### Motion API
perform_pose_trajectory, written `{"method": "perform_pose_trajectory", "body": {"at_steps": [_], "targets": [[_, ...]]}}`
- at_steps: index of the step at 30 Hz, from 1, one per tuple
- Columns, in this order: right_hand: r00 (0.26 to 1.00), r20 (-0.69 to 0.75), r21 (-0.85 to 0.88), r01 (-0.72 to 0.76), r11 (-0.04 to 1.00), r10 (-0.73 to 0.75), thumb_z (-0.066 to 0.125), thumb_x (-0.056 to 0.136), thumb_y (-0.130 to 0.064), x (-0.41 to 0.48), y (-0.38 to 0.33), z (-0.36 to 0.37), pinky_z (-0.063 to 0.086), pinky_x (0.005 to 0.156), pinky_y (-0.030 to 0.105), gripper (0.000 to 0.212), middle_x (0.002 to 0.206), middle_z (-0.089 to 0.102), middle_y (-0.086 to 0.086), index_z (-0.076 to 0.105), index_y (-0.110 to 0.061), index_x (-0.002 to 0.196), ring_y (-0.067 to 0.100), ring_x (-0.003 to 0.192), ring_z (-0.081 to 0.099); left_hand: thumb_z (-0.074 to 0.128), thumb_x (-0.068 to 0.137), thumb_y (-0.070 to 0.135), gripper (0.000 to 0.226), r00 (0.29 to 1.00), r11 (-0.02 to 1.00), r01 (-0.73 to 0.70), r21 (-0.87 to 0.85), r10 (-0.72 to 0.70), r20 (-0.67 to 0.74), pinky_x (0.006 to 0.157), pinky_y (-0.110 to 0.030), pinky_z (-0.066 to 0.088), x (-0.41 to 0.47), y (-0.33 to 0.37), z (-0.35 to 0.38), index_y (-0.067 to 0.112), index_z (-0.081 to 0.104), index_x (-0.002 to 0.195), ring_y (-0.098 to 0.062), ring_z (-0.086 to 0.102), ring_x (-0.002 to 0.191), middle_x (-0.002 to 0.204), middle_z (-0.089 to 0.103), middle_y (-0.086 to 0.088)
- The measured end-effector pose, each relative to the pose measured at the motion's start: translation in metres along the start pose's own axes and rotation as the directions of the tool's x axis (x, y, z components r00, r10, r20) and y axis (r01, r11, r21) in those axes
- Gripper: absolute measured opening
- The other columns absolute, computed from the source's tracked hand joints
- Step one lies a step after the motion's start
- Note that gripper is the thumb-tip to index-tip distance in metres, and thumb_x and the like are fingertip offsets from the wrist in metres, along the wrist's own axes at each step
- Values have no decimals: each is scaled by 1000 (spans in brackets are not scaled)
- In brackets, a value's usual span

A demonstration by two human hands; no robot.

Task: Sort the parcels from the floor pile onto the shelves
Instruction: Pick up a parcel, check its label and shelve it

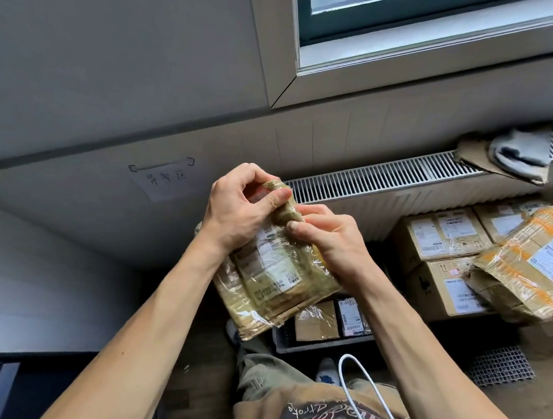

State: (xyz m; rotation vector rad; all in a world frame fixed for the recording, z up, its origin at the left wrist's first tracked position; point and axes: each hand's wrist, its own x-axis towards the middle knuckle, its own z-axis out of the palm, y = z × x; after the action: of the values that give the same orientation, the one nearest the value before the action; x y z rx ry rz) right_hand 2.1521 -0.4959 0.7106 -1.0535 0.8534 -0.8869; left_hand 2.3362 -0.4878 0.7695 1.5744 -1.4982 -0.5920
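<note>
Parcel, label illegible, in left hand, right hand

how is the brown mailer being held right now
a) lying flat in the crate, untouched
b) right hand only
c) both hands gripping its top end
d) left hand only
c: the left hand and the right hand both curl their fingers round the crumpled top end of the brown mailer, which is held up in the air.
</note>
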Motion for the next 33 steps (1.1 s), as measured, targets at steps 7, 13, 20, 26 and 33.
{"method": "perform_pose_trajectory", "body": {"at_steps": [7,13,20,26,33], "targets": [[983,177,-126,77,989,-54,83,82,-10,0,-22,3,56,104,45,22,128,68,5,80,5,98,26,119,68,86,64,45,80,769,971,236,-43,-159,619,107,-25,46,35,-1,-52,43,56,138,-1,54,134,142,58,16],[980,191,-147,90,985,-61,81,80,-16,-5,-29,5,53,105,52,29,125,69,2,79,7,98,29,119,66,75,61,43,59,700,953,278,-119,-116,705,102,-30,50,34,-2,-47,20,72,115,-16,62,123,135,62,-13],[973,221,-125,88,988,-59,79,81,-14,-4,-25,1,54,106,45,28,124,71,9,79,7,101,24,120,67,74,63,40,35,809,959,221,-178,-78,583,95,-34,48,27,-9,-40,12,71,84,-19,64,106,120,65,-8],[974,212,-93,97,991,-75,79,77,-11,1,-20,0,55,96,32,31,120,73,13,77,13,96,19,112,70,78,69,36,50,841,940,254,-230,-97,533,84,-44,45,21,-4,-37,-9,64,86,-31,59,90,108,59,-41],[975,221,-130,29,991,0,85,79,-22,11,-24,-8,53,105,40,13,127,73,-3,83,-21,92,16,118,70,81,69,40,51,868,929,294,-227,-160,470,87,-45,48,22,-3,-37,-5,70,90,-30,62,91,109,64,-39]]}}
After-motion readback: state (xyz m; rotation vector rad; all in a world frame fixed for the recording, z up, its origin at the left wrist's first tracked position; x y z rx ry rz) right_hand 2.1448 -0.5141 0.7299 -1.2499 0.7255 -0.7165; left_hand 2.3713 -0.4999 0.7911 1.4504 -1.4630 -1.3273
